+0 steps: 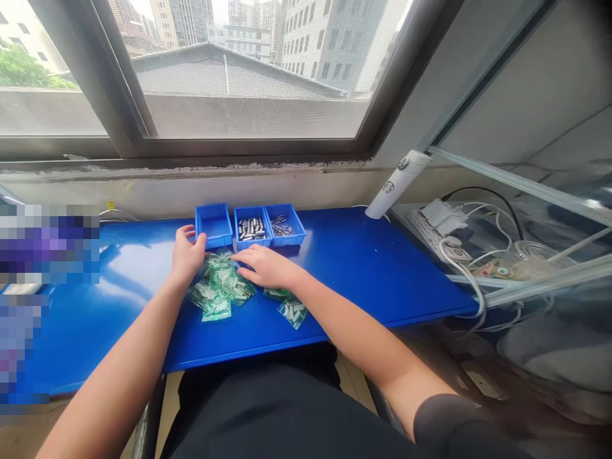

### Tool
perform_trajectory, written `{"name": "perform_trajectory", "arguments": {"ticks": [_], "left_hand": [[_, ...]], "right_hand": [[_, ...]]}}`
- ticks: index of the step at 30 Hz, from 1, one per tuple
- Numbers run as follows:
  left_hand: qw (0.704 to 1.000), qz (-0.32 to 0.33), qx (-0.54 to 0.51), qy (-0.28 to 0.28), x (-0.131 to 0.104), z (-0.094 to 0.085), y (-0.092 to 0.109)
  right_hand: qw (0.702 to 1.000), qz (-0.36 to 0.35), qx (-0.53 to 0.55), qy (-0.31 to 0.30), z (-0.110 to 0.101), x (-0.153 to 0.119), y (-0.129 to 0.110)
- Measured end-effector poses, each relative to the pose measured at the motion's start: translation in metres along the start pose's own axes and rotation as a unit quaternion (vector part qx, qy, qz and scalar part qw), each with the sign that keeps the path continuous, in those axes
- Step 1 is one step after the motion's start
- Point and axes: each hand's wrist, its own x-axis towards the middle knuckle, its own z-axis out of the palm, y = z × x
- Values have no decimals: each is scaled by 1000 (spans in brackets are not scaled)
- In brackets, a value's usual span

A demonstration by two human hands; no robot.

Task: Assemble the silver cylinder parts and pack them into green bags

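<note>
Green-tinted clear packets (pixel 220 282), filled with small silvery pieces (pixel 293 312), lay crinkled and overlapping left of frame centre, a few more right of them, with blue bin (pixel 213 221) upright just above the main heap.

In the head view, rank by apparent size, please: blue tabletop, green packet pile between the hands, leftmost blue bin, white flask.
1. Blue tabletop
2. Green packet pile
3. Leftmost blue bin and white flask: too close to rank; the flask looks longer, the bin wider.
</note>
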Motion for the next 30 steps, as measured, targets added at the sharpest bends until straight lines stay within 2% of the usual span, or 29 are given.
{"name": "perform_trajectory", "arguments": {"ticks": [10, 15, 20, 26, 30], "left_hand": [[998, 38, 58, 10, 7, 2, -9], [995, 32, 90, 9, 6, 1, -7], [994, 32, 106, 7, 5, 1, -3], [994, 34, 107, 5, 5, 1, -3], [994, 41, 101, 7, 7, 0, -5]], "right_hand": [[998, -18, -15, -50, 13, 7, -8], [998, -31, -29, -45, 8, 5, -7], [999, -49, 17, -1, 1, 2, -10], [994, -76, 67, -36, 4, 0, -12], [992, -96, 80, -19, 2, 1, -9]]}}
